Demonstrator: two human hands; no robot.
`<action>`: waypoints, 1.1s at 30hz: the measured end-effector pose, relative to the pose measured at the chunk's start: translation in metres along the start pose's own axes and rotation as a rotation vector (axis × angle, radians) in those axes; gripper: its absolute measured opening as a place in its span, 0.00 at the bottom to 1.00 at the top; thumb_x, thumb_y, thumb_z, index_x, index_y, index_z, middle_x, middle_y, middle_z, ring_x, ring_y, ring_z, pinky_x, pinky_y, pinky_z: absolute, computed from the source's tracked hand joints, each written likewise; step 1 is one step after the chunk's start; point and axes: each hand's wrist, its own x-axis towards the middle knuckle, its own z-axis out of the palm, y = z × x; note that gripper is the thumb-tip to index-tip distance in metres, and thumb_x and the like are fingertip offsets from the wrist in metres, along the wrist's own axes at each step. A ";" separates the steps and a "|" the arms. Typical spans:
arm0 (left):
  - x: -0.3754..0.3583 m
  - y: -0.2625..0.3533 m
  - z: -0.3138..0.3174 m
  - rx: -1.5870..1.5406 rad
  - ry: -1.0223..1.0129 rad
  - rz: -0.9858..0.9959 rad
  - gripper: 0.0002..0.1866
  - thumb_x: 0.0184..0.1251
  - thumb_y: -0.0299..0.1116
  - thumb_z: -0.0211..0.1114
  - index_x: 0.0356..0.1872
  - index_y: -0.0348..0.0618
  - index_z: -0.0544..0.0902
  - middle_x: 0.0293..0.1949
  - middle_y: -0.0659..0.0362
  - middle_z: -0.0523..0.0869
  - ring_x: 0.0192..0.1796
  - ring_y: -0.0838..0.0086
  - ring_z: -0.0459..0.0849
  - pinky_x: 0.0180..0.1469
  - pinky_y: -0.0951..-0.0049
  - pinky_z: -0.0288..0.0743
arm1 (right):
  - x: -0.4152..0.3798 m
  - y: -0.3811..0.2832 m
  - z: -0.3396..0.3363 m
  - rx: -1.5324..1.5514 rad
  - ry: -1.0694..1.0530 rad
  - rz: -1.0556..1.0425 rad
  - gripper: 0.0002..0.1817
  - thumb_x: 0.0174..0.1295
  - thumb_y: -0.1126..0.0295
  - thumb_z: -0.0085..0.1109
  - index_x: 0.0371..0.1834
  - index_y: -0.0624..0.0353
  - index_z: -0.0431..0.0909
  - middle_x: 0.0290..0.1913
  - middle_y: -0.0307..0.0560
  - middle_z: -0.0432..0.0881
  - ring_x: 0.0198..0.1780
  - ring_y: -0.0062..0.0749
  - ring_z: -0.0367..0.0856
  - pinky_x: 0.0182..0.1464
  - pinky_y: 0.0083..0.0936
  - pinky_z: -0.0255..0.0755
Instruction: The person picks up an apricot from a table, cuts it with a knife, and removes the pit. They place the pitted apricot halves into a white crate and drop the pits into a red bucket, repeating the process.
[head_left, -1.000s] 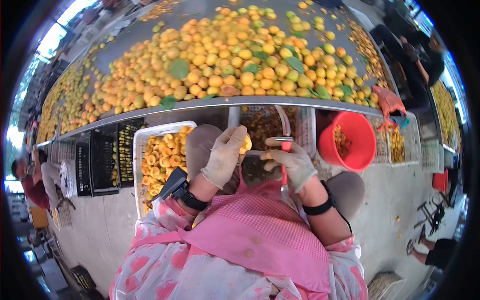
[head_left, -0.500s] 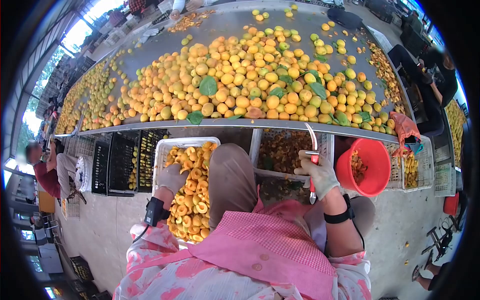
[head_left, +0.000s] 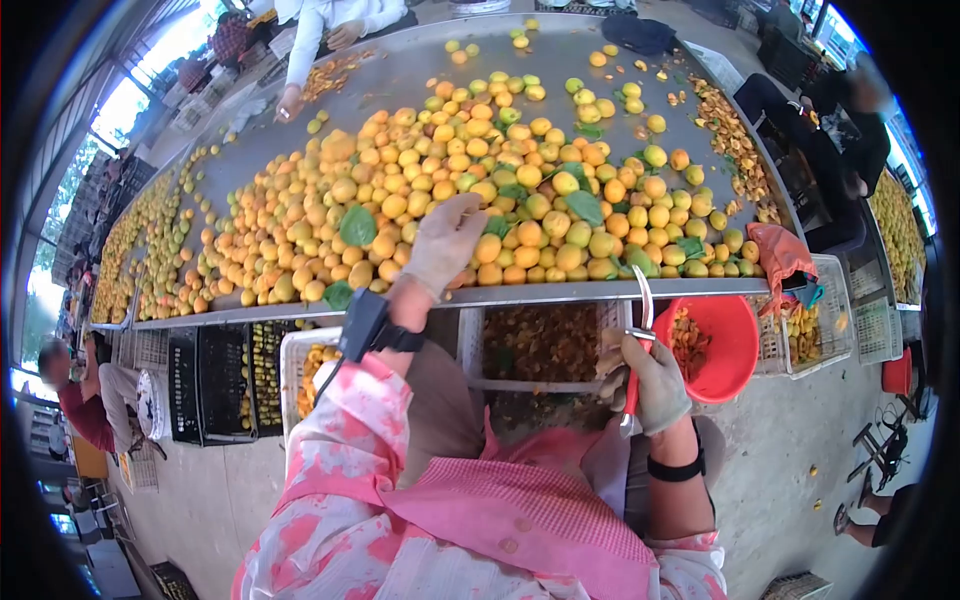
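Note:
My gloved left hand [head_left: 447,240] reaches over the table's near edge onto the heap of apricots [head_left: 400,180], fingers curled down at the fruit. What lies under those fingers is hidden. My gloved right hand [head_left: 655,385] is wrapped around the red handle of a curved knife [head_left: 644,300], its bare blade pointing up just in front of the table edge. Below my left forearm, a white crate [head_left: 292,375] holds halved apricots [head_left: 318,362], partly covered by my sleeve. Green leaves [head_left: 357,226] lie among the whole fruit.
The metal table edge [head_left: 540,294] runs across in front of me. Beneath it stand a crate of dark scraps [head_left: 540,342], a red bucket [head_left: 735,360] and black crates [head_left: 222,385]. An orange bag [head_left: 780,255] hangs at the right corner. Co-workers sit around the table.
My left hand has left the crate of halves and moved up and right onto the apricot heap. My right hand still holds the knife. The view has shifted; a co-worker's arm shows at the far side.

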 end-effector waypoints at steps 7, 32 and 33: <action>0.084 -0.014 0.088 0.576 0.119 0.158 0.22 0.62 0.43 0.65 0.55 0.44 0.81 0.52 0.48 0.81 0.55 0.52 0.79 0.56 0.55 0.73 | 0.009 -0.004 -0.030 0.038 0.067 -0.001 0.19 0.73 0.60 0.51 0.57 0.65 0.73 0.36 0.47 0.85 0.26 0.25 0.82 0.23 0.17 0.73; -0.064 0.111 0.050 -0.964 -0.474 -0.237 0.26 0.65 0.17 0.56 0.66 0.36 0.70 0.62 0.54 0.76 0.62 0.67 0.76 0.65 0.69 0.69 | 0.005 -0.012 0.003 0.206 0.028 -0.200 0.27 0.65 0.65 0.60 0.64 0.67 0.68 0.34 0.43 0.85 0.20 0.20 0.77 0.18 0.15 0.69; -0.073 0.114 0.048 -1.002 -0.510 -0.260 0.26 0.65 0.17 0.54 0.66 0.37 0.69 0.62 0.53 0.75 0.64 0.67 0.75 0.66 0.68 0.68 | 0.003 -0.012 0.009 0.214 0.026 -0.210 0.26 0.65 0.66 0.61 0.64 0.66 0.68 0.33 0.42 0.84 0.20 0.19 0.76 0.18 0.15 0.69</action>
